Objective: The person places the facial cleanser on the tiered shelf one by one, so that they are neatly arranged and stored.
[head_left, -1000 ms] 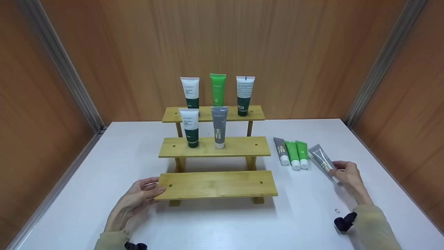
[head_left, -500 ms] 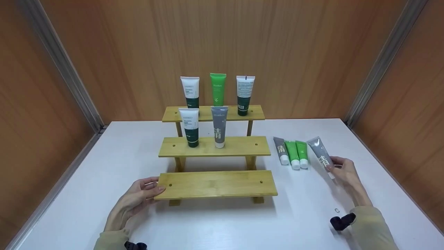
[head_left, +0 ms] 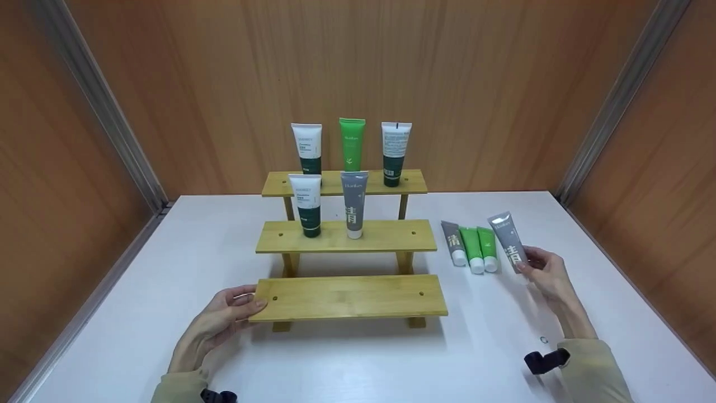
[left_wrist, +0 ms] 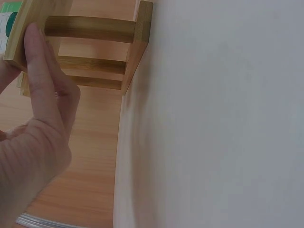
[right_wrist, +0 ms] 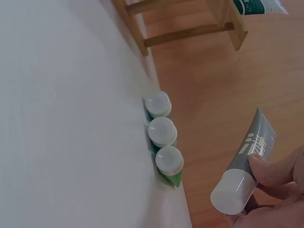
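Note:
A three-step wooden display stand (head_left: 347,299) is on the white table. My left hand (head_left: 221,316) pinches the left end of its lowest step, thumb on top and fingers beneath, as the left wrist view also shows. At the right, my right hand (head_left: 551,277) pinches a grey tube (head_left: 508,240) near its white cap, raised off the table and tilted. On the middle step stand a white and dark green tube (head_left: 306,204) and another grey tube (head_left: 353,204). The top step bears two more white and dark green tubes with a green tube (head_left: 352,144) between them.
Just left of the held tube lie a grey tube (head_left: 453,243) and two green tubes (head_left: 471,249) in a row, caps toward me. A small ring (head_left: 544,340) lies near my right wrist. Wooden panels (head_left: 358,84) enclose the table at the back and sides.
My right hand has lifted the grey tube from the table and moved it up and to the left, turning it more upright. My left hand and the stand have stayed in place.

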Demonstrator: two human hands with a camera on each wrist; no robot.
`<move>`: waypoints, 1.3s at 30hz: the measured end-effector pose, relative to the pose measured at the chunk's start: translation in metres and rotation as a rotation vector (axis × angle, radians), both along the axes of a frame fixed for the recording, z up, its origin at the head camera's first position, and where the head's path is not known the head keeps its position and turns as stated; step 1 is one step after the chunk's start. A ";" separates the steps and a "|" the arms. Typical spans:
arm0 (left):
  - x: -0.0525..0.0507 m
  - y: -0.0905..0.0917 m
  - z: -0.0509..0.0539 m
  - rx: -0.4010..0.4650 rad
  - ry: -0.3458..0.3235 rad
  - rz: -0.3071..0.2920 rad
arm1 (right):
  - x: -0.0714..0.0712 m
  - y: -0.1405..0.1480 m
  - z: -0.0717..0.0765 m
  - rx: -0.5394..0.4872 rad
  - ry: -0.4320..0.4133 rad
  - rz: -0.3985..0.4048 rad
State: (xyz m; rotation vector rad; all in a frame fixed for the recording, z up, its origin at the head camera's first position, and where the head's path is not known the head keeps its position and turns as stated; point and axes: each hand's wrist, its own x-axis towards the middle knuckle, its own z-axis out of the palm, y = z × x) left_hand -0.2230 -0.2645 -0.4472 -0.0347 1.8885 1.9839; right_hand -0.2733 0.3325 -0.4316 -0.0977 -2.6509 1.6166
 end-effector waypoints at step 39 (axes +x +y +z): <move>-0.001 0.001 0.001 0.016 -0.024 0.024 | 0.006 -0.073 0.028 -0.248 0.122 0.076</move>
